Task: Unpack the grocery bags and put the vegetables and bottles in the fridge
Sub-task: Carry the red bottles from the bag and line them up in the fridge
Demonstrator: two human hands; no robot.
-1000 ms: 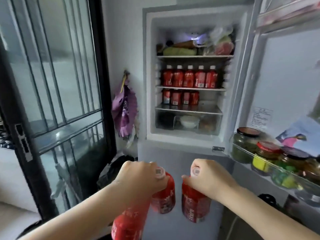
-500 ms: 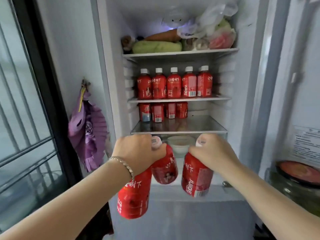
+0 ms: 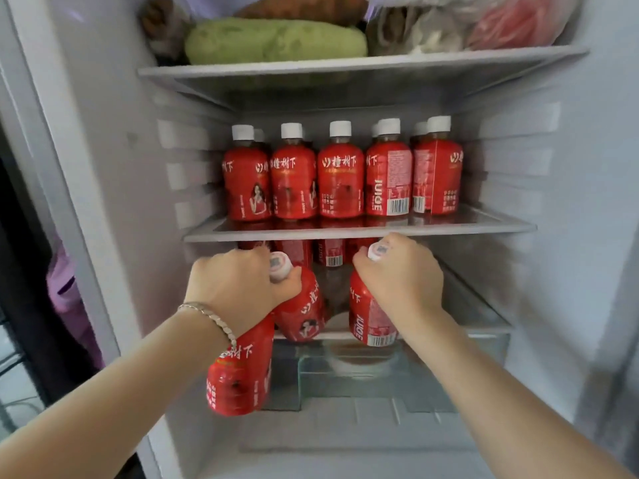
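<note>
My left hand (image 3: 235, 288) grips two red juice bottles by their necks: one (image 3: 301, 309) tilts toward the fridge, the other (image 3: 238, 371) hangs below my wrist. A third red bottle (image 3: 370, 316) is held upright by its white cap in my right hand (image 3: 401, 274). Both hands are at the front of the lower glass shelf (image 3: 477, 316), just under the middle shelf (image 3: 359, 231). A row of the same red bottles (image 3: 340, 178) stands on the middle shelf. More of them (image 3: 328, 252) stand at the back of the lower shelf, partly hidden.
The top shelf (image 3: 363, 62) carries a green gourd (image 3: 275, 39), an orange vegetable and plastic bags (image 3: 484, 22). A clear drawer (image 3: 349, 375) with a white bowl sits below the lower shelf. A purple item (image 3: 65, 292) hangs left of the fridge.
I have come closer to the fridge. Both hands rose and reached forward with the three bottles, from below the fridge opening up to the lower shelf.
</note>
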